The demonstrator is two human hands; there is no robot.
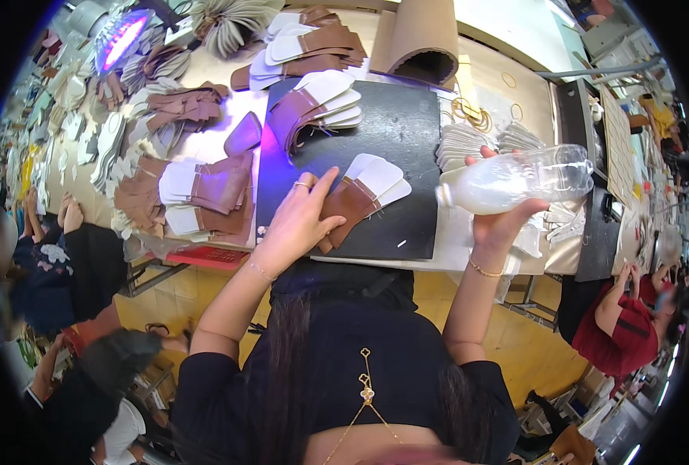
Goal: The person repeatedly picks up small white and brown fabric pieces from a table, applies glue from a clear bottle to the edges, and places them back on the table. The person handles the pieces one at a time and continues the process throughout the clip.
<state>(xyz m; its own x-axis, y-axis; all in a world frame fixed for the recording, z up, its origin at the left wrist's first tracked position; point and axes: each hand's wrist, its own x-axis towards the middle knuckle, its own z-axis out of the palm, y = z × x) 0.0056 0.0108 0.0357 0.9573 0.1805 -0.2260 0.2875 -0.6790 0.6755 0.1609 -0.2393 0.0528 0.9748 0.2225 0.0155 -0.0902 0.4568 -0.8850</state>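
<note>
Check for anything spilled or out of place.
A small white scrap looks stray on the black mat, apart from the brown-and-white pieces at the left hand. The right hand holds the bottle tipped sideways, but no spill shows.

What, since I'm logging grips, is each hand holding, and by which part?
The right hand holds the clear bottle around its body. The left hand touches the white-ended pieces at their brown part; whether it grips them cannot be told.
</note>
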